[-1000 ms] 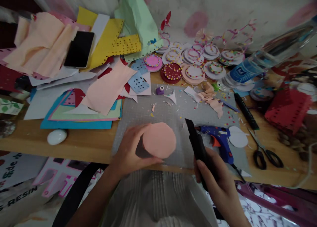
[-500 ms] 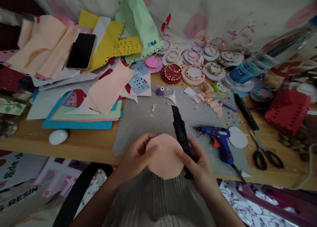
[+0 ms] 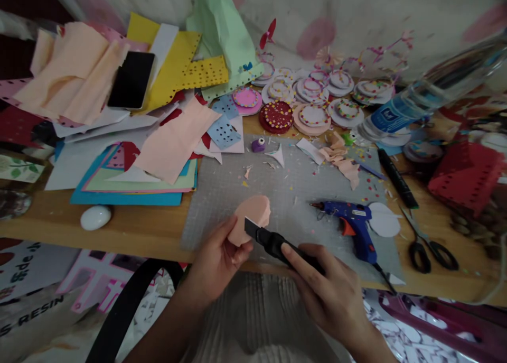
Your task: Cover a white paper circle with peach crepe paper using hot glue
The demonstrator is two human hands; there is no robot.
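My left hand (image 3: 219, 260) pinches a round piece of peach paper (image 3: 250, 215) along its lower edge, holding it tilted above the front of the grey cutting mat (image 3: 222, 194). A black utility knife (image 3: 279, 245) is gripped in my right hand (image 3: 327, 286), index finger laid along its handle. Its dark blade points up and left and overlaps the paper's near face; whether it touches cannot be made out. To the right on the mat lies a blue glue gun (image 3: 350, 220) beside a white paper disc (image 3: 383, 219).
Scissors (image 3: 425, 247) and a black marker (image 3: 397, 178) lie at the right. Behind stand several bead-trimmed paper discs (image 3: 276, 115) and a leaning plastic bottle (image 3: 396, 112). Stacked coloured paper (image 3: 130, 188), a phone (image 3: 131, 81) and a white egg-shaped object (image 3: 95, 217) are at the left.
My right hand has let go of the paper and moved right, swinging the knife's blade leftward across it. My left hand has tilted the paper disc and now holds it alone.
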